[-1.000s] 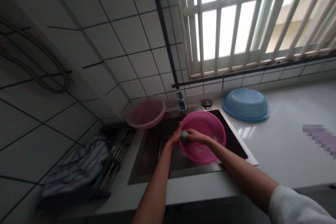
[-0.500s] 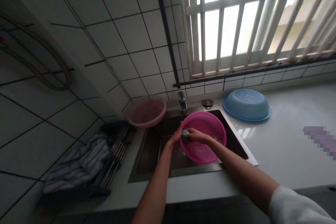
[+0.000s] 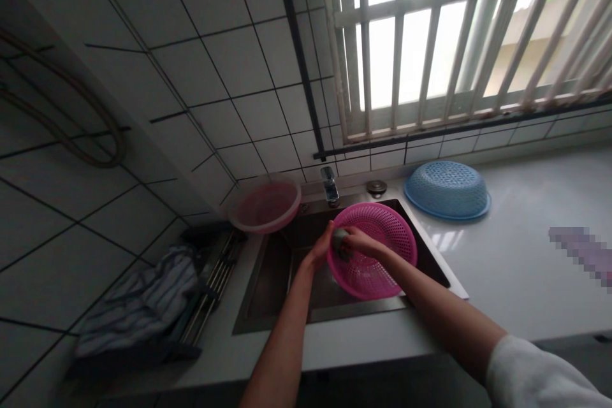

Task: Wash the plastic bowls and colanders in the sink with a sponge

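A pink perforated basket (image 3: 382, 248) is tilted over the steel sink (image 3: 272, 280). My left hand (image 3: 318, 252) grips its left rim. My right hand (image 3: 356, 242) is closed on a small grey-green sponge (image 3: 338, 241) and presses it against the inside of the basket near that rim. The tap (image 3: 329, 185) stands just behind the basket.
A translucent pink bowl (image 3: 265, 204) rests at the sink's back left corner. A blue basket (image 3: 447, 189) lies upside down on the white counter (image 3: 516, 268) to the right. A striped cloth (image 3: 138, 299) lies on a rack at the left. Tiled wall and barred window stand behind.
The basket has tipped slightly to the right, and my right hand with the sponge has shifted a little along the inside near the rim.
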Demonstrator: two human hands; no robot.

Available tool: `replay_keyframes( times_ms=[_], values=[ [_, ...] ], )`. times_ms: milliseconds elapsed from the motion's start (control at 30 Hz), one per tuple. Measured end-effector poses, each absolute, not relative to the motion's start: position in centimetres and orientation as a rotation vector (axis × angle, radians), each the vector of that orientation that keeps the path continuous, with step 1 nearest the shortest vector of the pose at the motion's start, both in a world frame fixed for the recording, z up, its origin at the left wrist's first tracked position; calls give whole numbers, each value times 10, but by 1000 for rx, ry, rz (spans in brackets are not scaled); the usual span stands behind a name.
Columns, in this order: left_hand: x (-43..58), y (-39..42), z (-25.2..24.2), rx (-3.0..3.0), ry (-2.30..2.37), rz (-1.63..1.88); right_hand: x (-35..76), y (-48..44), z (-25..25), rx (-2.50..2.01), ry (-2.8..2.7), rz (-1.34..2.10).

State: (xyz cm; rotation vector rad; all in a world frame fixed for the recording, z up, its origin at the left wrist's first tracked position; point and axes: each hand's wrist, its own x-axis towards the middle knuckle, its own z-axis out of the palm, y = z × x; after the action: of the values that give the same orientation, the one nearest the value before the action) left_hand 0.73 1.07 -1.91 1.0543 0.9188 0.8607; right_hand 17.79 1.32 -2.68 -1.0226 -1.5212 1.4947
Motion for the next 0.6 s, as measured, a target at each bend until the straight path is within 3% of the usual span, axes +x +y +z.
replay_keyframes(
  times_ms=[133, 400, 467, 600],
  values=[
    [4, 11, -17, 1102, 1039, 880, 168, 6, -32, -1000, -1614, 1616],
    [18, 6, -6, 1100, 801, 953, 192, 36, -30, -1295, -1143, 955],
    [16, 5, -8, 1099, 854, 983, 189, 34, -33, -1222, -1297, 1018],
    [10, 8, -15, 1104, 960, 1016, 175, 20, -44, -1051, -1726, 1541]
  ],
)
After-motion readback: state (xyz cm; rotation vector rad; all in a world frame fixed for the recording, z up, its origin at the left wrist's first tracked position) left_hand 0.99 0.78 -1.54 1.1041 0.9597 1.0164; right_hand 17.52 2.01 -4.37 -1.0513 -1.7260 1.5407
